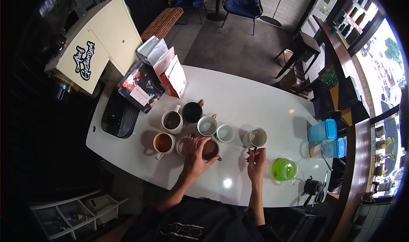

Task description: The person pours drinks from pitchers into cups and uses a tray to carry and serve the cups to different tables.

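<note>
My left hand [197, 159] spans a cup with a brown inside [211, 150], its fingers and thumb around the near rim. A pale cup [183, 146] beside it is partly covered by that hand. My right hand [257, 165] grips the handle of a white mug [256, 137], which stands apart to the right. Between them sit a small white cup [225, 133] and a grey-white mug [207, 126]. Farther left are a black mug [192, 112], a white mug with a dark inside [172, 120] and a white mug with an orange-brown inside [163, 143].
A green glass jug [284, 170] stands right of my right hand. Blue-lidded containers [323, 131] and a small black utensil holder [313, 186] are near the right edge. Coffee bags [170, 73], a black flat device [120, 115] and a cream machine [93, 41] occupy the left side.
</note>
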